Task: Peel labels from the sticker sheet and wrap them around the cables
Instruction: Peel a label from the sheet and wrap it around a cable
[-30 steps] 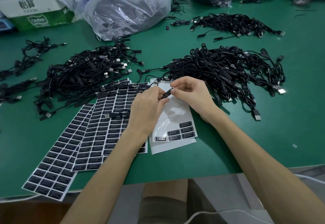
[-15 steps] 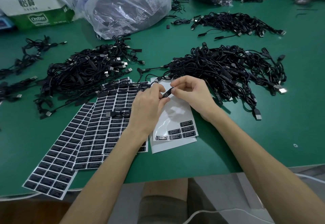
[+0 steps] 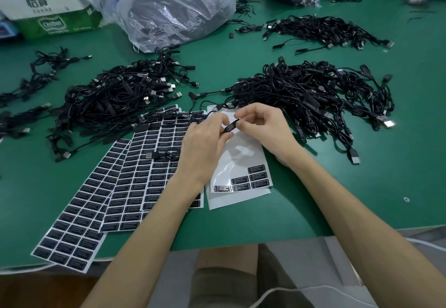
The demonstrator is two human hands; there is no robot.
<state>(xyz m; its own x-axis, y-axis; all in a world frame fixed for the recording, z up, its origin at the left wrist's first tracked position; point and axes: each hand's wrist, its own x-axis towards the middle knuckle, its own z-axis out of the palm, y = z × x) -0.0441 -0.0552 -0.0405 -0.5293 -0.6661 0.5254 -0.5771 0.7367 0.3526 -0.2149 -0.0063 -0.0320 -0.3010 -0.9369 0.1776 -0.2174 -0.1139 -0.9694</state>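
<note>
Both hands met over mid-tabletop (image 3: 337,199). Left hand (image 3: 205,148) pinched the cable (image 3: 226,131) between thumb and fingers. Right hand (image 3: 263,129), fingers curled, pinched the label (image 3: 231,126) onto it. A near-empty sheet (image 3: 243,155) lay right under the hands, with a few labels left at its 5 o'clock corner. Full sheets (image 3: 144,162) sat at 8 o'clock and the cable pile (image 3: 313,95) at 2 o'clock. Likely risks: label going on skewed or creased if the cable rolled in the pinch; adhesive catching a fingertip; slack cable snagging the pile.
</note>
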